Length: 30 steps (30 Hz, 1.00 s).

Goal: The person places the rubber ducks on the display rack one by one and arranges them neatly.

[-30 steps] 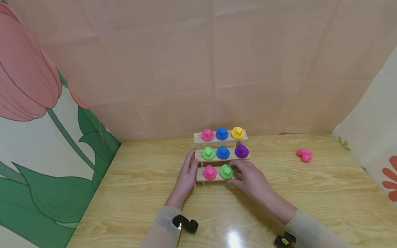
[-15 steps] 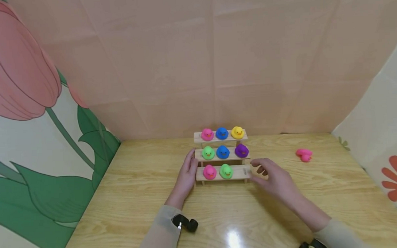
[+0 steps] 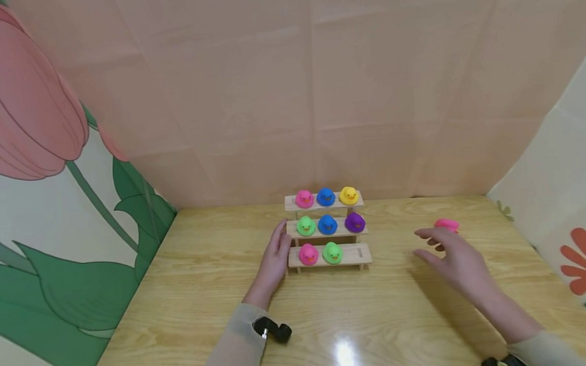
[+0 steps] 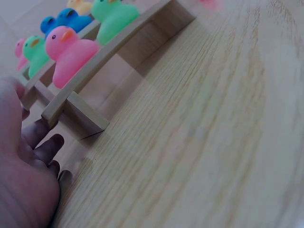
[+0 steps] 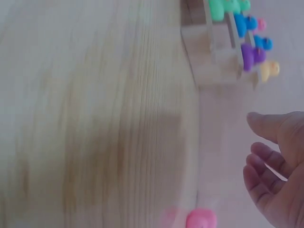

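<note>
A small three-step wooden stand (image 3: pixel 356 254) bears toy ducks. Its top step has a pink, a blue and a yellow duck (image 3: pixel 349 195). On the middle step sit a green, a blue and a purple duck (image 3: pixel 354 222). The lowest step carries a pink duck (image 3: pixel 308 254) at its left and a green duck (image 3: pixel 332 252) in the middle. My left hand (image 3: pixel 274 259) rests against the stand's left end, fingertips at the step ends in the left wrist view. My right hand (image 3: pixel 458 260), fingers loosely bent and holding nothing, hovers near another pink duck (image 3: pixel 447 224), partly hidden behind it.
The wood-grain table (image 3: pixel 205 294) runs back to a beige cloth backdrop (image 3: pixel 242 125). A tulip-printed panel (image 3: pixel 34 122) stands at the left, and a flower-printed panel (image 3: pixel 573 157) at the right.
My right hand has moved away from the green duck on the lowest step, rightward toward the pink duck on the table. My left hand stays at the stand.
</note>
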Each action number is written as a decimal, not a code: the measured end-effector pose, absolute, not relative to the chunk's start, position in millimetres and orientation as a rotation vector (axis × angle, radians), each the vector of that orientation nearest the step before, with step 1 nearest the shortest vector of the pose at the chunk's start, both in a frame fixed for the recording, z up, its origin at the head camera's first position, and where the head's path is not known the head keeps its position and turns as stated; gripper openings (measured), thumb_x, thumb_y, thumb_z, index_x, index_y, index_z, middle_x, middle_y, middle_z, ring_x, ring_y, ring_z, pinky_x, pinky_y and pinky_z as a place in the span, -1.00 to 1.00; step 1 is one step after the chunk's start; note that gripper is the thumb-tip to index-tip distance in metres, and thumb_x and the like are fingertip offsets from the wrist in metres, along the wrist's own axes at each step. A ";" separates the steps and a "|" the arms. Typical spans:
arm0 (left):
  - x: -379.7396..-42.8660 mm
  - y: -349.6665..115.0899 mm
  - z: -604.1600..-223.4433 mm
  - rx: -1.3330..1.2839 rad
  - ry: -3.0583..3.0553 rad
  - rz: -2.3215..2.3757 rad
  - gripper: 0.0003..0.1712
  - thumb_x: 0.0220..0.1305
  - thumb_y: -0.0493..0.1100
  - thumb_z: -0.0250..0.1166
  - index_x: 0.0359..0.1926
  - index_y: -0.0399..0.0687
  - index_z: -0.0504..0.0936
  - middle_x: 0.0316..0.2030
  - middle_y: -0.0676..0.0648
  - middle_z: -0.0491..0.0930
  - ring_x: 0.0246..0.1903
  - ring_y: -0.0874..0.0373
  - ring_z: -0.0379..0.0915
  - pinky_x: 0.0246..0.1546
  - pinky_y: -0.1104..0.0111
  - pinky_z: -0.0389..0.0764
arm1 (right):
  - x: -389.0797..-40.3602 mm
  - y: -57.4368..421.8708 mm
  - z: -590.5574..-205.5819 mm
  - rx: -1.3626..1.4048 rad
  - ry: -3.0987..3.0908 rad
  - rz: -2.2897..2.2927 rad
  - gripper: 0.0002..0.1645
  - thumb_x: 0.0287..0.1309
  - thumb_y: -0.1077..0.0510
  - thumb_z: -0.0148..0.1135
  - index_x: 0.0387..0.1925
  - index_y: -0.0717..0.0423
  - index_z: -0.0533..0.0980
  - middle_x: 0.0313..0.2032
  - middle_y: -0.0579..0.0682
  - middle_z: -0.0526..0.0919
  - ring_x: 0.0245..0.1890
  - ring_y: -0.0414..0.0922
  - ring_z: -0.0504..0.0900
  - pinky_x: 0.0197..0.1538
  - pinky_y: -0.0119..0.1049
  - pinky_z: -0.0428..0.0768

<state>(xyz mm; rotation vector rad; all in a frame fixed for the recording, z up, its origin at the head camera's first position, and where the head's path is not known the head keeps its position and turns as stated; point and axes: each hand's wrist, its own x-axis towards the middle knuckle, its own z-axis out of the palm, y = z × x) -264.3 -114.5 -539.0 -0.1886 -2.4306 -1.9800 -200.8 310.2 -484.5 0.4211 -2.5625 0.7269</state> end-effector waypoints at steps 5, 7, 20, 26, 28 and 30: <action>-264.0 -115.2 -539.2 -0.196 -2.431 -1.977 -0.37 0.82 0.16 -0.04 0.76 0.45 0.16 0.69 -0.11 0.22 0.66 -0.10 0.13 0.67 -0.03 0.14 | -206.2 332.5 -487.7 0.391 -2.554 0.699 -0.41 0.16 0.25 0.69 0.21 0.20 0.68 0.06 0.32 0.76 -0.12 0.35 0.74 -0.17 0.35 0.70; -264.1 -115.5 -539.0 -0.197 -2.436 -1.974 -0.38 0.82 0.17 -0.05 0.76 0.46 0.16 0.69 -0.10 0.22 0.65 -0.09 0.13 0.67 -0.02 0.15 | -208.7 338.8 -489.3 0.392 -2.536 0.674 -0.39 0.12 0.27 0.70 0.21 0.21 0.69 0.07 0.32 0.76 -0.11 0.34 0.74 -0.16 0.31 0.68; -264.3 -115.2 -538.7 -0.180 -2.457 -1.987 -0.37 0.81 0.22 -0.06 0.75 0.56 0.12 0.70 -0.05 0.20 0.66 -0.05 0.12 0.67 0.01 0.15 | -228.1 371.9 -502.3 0.410 -2.530 0.696 -0.46 0.18 0.29 0.66 0.19 0.17 0.69 -0.09 0.23 0.78 -0.01 0.30 0.61 0.09 0.27 0.44; -264.0 -115.6 -538.1 -0.186 -2.453 -1.984 -0.37 0.81 0.21 -0.06 0.75 0.55 0.12 0.70 -0.06 0.20 0.66 -0.08 0.12 0.67 -0.03 0.14 | -235.8 384.1 -508.4 0.413 -2.555 0.703 -0.46 0.20 0.29 0.64 0.21 0.20 0.69 0.09 0.37 0.73 0.14 0.46 0.58 0.19 0.46 0.45; -263.8 -115.9 -538.0 -0.185 -2.452 -1.986 -0.37 0.81 0.23 -0.06 0.75 0.55 0.12 0.70 -0.06 0.19 0.66 -0.07 0.12 0.67 -0.02 0.14 | -237.6 388.1 -511.4 0.394 -2.577 0.706 -0.44 0.21 0.28 0.64 0.23 0.24 0.67 0.20 0.47 0.65 0.19 0.56 0.50 0.19 0.57 0.41; -263.5 -116.0 -538.1 -0.178 -2.456 -1.985 -0.36 0.79 0.26 -0.06 0.75 0.56 0.13 0.70 -0.05 0.19 0.66 -0.06 0.11 0.68 -0.01 0.13 | -238.7 391.5 -514.2 0.373 -2.602 0.709 -0.41 0.23 0.26 0.64 0.25 0.27 0.65 0.25 0.53 0.58 0.20 0.63 0.43 0.20 0.64 0.36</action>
